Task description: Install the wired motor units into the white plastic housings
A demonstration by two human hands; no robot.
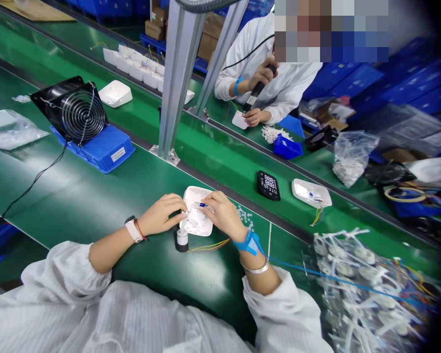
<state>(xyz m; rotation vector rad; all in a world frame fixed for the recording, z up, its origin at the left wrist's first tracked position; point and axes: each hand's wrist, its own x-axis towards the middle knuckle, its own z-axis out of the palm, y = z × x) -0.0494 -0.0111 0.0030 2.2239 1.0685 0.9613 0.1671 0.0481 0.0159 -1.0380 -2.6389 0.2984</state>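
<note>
A white plastic shell lies on the green bench in front of me, its inside facing up. At its left edge is my left hand, fingertips pressed together near the rim; whatever they hold is too small to make out. My right hand reaches over the right side, its fingers pinching a small blue part above the shell. Just below the left hand stands a small black and white cylinder. Yellow and red wires run along the bench under my right wrist.
Small rings lie right of the shell. A metal post rises ahead. A fan on a blue bin stands left. Bagged parts are piled right. Across the belt, a person holds a tool over a white piece.
</note>
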